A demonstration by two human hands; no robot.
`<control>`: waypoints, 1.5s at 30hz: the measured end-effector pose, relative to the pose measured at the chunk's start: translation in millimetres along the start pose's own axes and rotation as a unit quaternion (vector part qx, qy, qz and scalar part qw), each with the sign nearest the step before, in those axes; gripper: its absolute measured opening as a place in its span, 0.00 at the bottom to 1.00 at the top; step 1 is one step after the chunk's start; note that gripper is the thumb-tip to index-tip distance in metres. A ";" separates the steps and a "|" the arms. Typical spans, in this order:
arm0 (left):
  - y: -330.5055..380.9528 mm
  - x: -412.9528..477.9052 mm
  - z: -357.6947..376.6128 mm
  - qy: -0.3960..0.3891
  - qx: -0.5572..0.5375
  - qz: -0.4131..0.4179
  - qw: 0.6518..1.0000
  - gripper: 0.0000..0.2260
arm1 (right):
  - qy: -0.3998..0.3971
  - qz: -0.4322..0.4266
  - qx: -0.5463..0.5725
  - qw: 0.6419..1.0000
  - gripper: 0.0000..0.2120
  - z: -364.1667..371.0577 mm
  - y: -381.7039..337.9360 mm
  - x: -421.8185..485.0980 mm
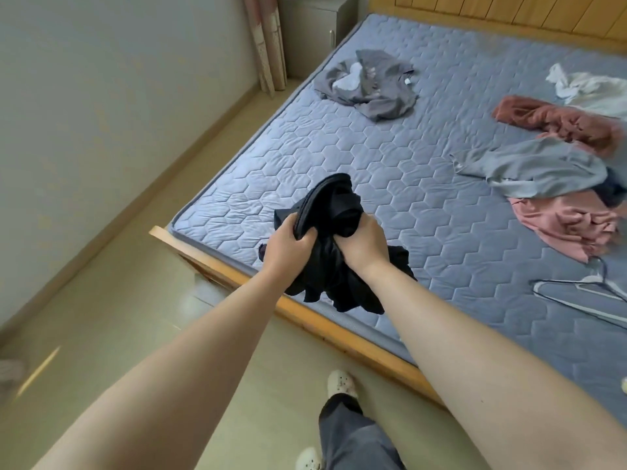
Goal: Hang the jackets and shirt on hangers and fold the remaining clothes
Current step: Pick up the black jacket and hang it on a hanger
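A bunched black garment with a zip (pixel 334 212) hangs in the air over the near edge of the bed. My left hand (pixel 288 247) grips it by the zip edge and my right hand (pixel 364 247) grips the fabric beside it. On the blue quilted mattress (pixel 339 157) lie a crumpled grey garment (pixel 373 86), a white one (pixel 590 86), a rust-red one (pixel 556 122), a light grey one (pixel 539 167) and a pink one (pixel 563 222). Hangers (pixel 590 290) lie at the right, near the pink garment.
The bed has a wooden frame (pixel 322 320) and headboard (pixel 492 15). A bedside cabinet (pixel 315 25) and a curtain (pixel 268 39) stand at the far corner. I stand on the pale floor (pixel 135 300) at the bed's near side.
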State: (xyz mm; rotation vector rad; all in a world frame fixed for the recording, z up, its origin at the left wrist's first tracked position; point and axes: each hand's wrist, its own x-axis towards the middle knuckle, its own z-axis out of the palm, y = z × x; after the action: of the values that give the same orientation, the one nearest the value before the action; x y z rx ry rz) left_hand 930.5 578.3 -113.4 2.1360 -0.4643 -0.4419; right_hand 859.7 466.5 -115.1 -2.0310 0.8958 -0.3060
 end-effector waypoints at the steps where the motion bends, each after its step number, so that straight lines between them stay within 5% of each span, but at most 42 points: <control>1: 2.9 -19.5 -1.2 -0.003 0.012 0.006 1.000 0.02 | -0.005 0.005 0.002 1.000 0.06 -8.0 2.9 -18.5; 9: 57.3 -145.1 58.4 -0.011 0.012 0.015 1.000 0.02 | 0.022 0.034 -0.028 0.999 0.12 -106.8 52.4 -121.6; 24: 271.6 -347.4 334.0 -0.023 -0.091 0.018 0.995 0.03 | 0.110 -0.018 -0.059 0.992 0.12 -446.1 249.2 -237.1; 45: 572.0 -312.7 656.4 -0.073 -0.161 0.065 0.982 0.06 | 0.208 -0.014 -0.020 0.978 0.14 -826.2 422.3 -111.3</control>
State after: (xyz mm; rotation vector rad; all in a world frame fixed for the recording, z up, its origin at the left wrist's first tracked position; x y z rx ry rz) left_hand 256.2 -35.9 41.4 1.7581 -0.5708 -0.5599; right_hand 153.1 -122.9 48.1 -2.0533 1.1328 -0.7529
